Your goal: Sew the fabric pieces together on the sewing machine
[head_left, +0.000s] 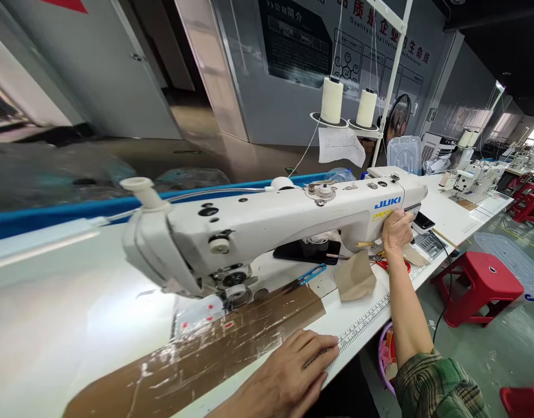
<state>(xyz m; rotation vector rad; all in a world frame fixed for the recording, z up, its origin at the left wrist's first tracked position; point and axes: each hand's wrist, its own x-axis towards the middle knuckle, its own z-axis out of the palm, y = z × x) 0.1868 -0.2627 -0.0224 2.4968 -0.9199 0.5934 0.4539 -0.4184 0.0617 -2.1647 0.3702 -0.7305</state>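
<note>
1. My left hand (288, 368) rests open, palm down, on the white counter (105, 325); a printed ruler strip (366, 318) runs just beyond its fingertips.
2. My right hand (397, 229) is at the right end of the white metal JUKI sewing machine (271, 217), fingers bent; I cannot tell whether they grip anything.
3. The machine stands on the counter; a glossy brown flat sheet (258, 325) lies along its front, near my left hand.

1 head-worn view, facing forward and down, close above sewing machine (275, 217)
</note>
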